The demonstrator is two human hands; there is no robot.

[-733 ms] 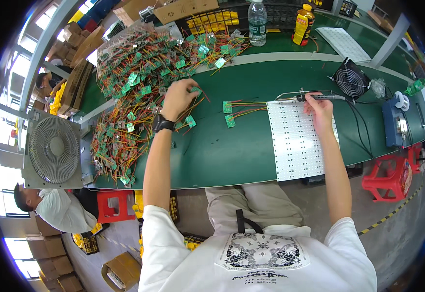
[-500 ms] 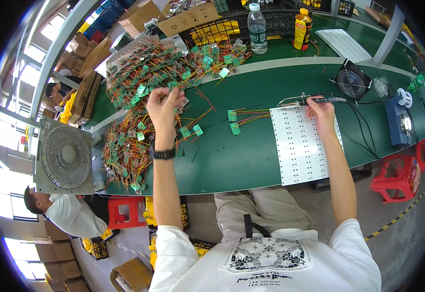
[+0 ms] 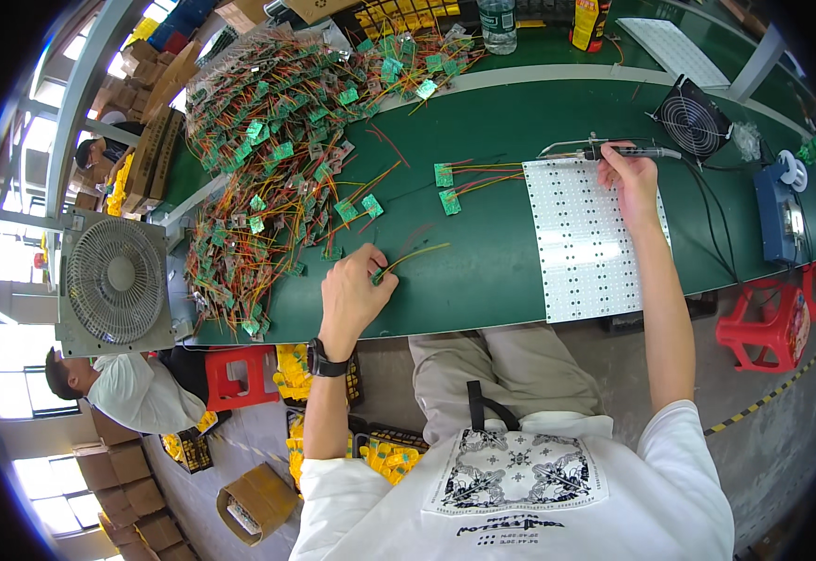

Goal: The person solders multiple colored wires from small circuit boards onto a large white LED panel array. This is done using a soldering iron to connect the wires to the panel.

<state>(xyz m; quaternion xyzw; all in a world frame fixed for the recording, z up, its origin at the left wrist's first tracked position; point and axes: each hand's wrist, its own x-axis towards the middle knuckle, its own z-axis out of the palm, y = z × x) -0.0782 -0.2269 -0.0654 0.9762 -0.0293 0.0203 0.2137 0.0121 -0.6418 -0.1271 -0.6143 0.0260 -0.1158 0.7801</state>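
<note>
My left hand (image 3: 352, 294) is closed, thumb and fingers pinching a small green circuit board (image 3: 379, 277) whose red and yellow wires stick out to the right. It hovers low over the table, right of a big heap of wired circuit boards (image 3: 282, 122). In my right hand (image 3: 630, 187) is a soldering iron (image 3: 653, 151) with a curved metal tube along it, its tip pointing left. The iron lies across the far edge of a white perforated panel (image 3: 600, 243). Two more green boards (image 3: 443, 175) lie left of the panel, their wires reaching its edge.
A black fan (image 3: 691, 122) and a blue soldering unit (image 3: 774, 220) with a white spool (image 3: 791, 172) stand at the right. At the back are a clear bottle (image 3: 499, 26) and another white panel (image 3: 674, 51). A grey fan (image 3: 116, 280) stands at the left.
My left hand has come from the heap toward the table's near edge, now with a wired circuit board in its fingers. The right hand still holds the soldering iron; the view has shifted slightly.
</note>
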